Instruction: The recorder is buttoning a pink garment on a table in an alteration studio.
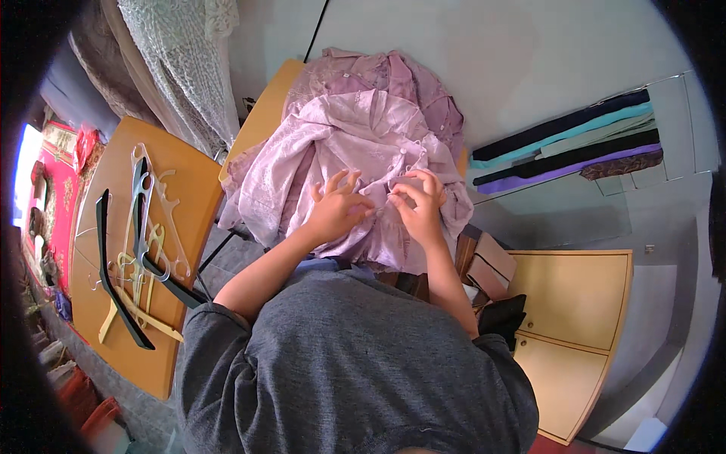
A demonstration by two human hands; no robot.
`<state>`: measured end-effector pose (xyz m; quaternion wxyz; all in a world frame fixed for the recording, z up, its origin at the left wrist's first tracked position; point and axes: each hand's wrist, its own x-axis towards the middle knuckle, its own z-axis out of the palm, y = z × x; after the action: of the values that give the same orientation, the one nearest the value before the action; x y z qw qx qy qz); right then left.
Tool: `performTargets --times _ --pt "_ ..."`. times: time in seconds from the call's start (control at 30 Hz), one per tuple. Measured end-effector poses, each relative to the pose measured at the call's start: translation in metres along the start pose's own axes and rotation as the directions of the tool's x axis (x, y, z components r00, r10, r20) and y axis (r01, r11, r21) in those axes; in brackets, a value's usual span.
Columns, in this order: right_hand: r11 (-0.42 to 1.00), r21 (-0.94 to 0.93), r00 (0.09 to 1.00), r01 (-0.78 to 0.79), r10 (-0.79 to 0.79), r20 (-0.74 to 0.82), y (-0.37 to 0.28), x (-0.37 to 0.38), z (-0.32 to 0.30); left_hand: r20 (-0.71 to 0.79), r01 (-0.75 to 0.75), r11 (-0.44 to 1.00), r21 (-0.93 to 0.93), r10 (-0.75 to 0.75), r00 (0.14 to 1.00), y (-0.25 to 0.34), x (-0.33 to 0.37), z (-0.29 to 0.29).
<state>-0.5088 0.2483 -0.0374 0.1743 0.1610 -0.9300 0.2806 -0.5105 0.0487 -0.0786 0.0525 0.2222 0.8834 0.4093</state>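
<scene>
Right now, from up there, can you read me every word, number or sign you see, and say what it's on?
None that I can read.
Light pink garment: no readable words.
Mauve garment behind it: a tiny pale patch near the collar, perhaps a label, too small to read.
Hangers and cream cabinet: no readable words or numbers.

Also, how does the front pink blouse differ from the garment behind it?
The front blouse is paler pink; the rear garment is a deeper mauve. The front blouse lies on top, while the rear garment is partly covered by it. The left hand and right hand are at the front blouse, not the rear garment. Both garments rest on the wooden table.
</scene>
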Motion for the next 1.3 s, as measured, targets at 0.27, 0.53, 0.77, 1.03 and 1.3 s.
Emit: performTargets --times 0.27,0.53,0.77,1.03,1.3 --pt "1.000 -0.017 1.000 -0.012 0.012 0.000 -0.013 -0.001 -0.007 0.086 -0.051 0.996 -0.077 0.058 0.995 0.002 0.009 0.011" --pt "0.992 -0.067 0.993 -0.104 0.099 -0.066 -0.010 -0.008 0.000 0.065 -0.110 0.994 0.007 0.109 0.992 0.009 0.009 0.011" --pt "0.972 -0.223 0.990 -0.071 0.097 0.106 -0.025 -0.017 -0.005 0.021 0.079 0.936 -0.343 -0.077 0.997 -0.019 0.002 0.021" --pt "0.953 0.117 0.960 -0.280 0.275 0.058 -0.023 -0.029 0.027 0.056 0.101 0.945 -0.312 -0.087 0.995 -0.015 0.001 0.011" --pt "0.966 0.089 0.970 -0.241 0.243 -0.004 -0.018 -0.032 0.043 0.056 0.124 0.983 -0.136 -0.118 0.991 -0.006 -0.001 0.006"
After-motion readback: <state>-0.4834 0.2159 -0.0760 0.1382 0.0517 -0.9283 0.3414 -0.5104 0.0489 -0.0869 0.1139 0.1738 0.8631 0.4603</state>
